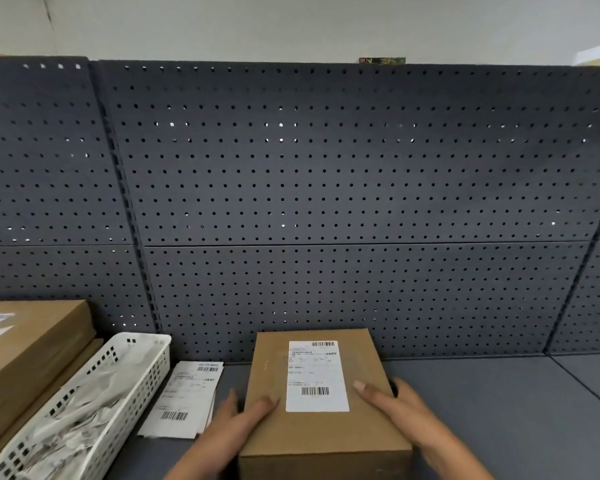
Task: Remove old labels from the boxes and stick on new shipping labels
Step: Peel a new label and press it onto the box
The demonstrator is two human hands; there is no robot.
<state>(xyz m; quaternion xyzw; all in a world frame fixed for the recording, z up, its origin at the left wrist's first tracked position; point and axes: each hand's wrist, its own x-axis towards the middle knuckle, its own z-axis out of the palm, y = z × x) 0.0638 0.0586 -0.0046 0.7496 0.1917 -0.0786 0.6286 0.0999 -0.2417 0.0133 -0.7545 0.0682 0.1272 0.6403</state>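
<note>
Grey pegboard panels point(326, 185) rise behind a grey shelf surface point(499, 410). At centre front stands the cardboard box point(312, 434), a white label point(317, 375) stuck on its top. Left hand point(232, 424) and right hand point(406, 410) press its opposite sides, fingers straight, thumbs on top. Loose labels point(184, 400) lie beside a white basket point(142, 386) at left.

A box point(326, 427) sits on the table point(499, 410), before the pegboard point(326, 185), with a label point(316, 375) on top. The left hand point(236, 424) and right hand point(402, 410) flank it. To its left lie loose labels point(184, 400), then a basket point(146, 386), then stacked boxes point(32, 348).
</note>
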